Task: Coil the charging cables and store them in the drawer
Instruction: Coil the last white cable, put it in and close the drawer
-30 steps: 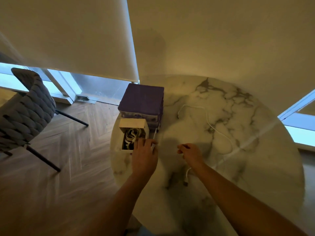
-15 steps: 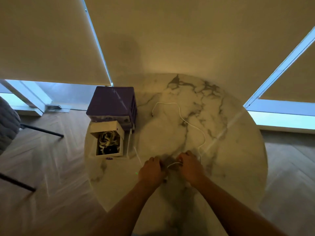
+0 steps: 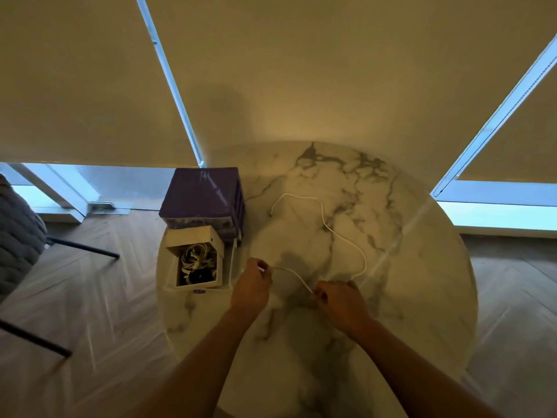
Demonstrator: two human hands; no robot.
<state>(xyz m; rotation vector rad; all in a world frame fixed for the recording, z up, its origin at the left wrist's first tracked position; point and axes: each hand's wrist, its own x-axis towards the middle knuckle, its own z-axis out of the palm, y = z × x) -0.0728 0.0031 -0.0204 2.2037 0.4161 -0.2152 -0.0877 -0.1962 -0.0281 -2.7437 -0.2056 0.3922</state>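
Both hands pinch a thin white charging cable on the round marble counter: left hand grips one end, right hand grips farther along, beside the open white drawer.

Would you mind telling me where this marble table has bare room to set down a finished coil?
The round marble table is bare right of the white charging cable, out to its right rim, and along the near edge between the forearms. It is crowded at the left: the purple drawer unit and its pulled-out white drawer holding coiled cables.
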